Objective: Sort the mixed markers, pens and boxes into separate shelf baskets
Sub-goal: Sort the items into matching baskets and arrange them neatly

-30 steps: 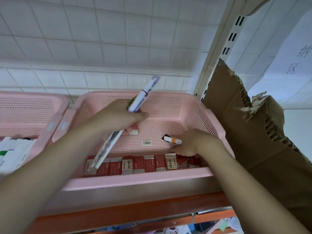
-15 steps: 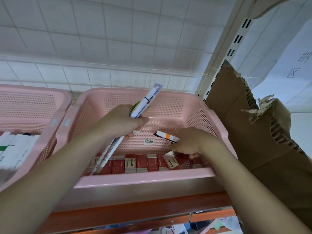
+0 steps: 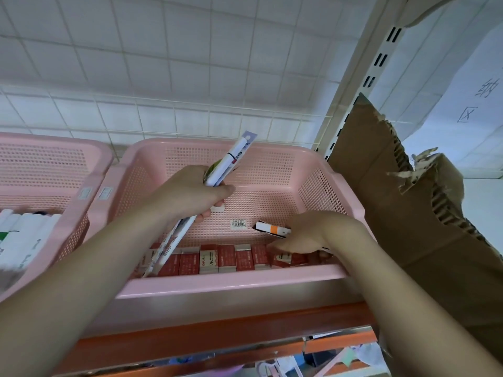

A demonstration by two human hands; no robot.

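A pink mesh basket (image 3: 321, 191) stands on the shelf in front of me. A row of several small red boxes (image 3: 226, 258) lines its near wall. My left hand (image 3: 190, 194) is over the basket, closed around a bundle of long packaged pens (image 3: 228, 161) that slant from the boxes up past the back rim. My right hand (image 3: 307, 235) is low at the basket's right front, holding a white pen with an orange band (image 3: 272, 229); its fingertips touch the rightmost red boxes.
A second pink basket (image 3: 40, 164) at the left holds white markers (image 3: 21, 235). Torn brown cardboard (image 3: 408, 213) leans against the shelf upright on the right. The orange shelf edge (image 3: 217, 336) runs below the baskets.
My right hand has dropped back onto the red boxes at the right front, which now lie flat again. The left hand with the pens stays put.
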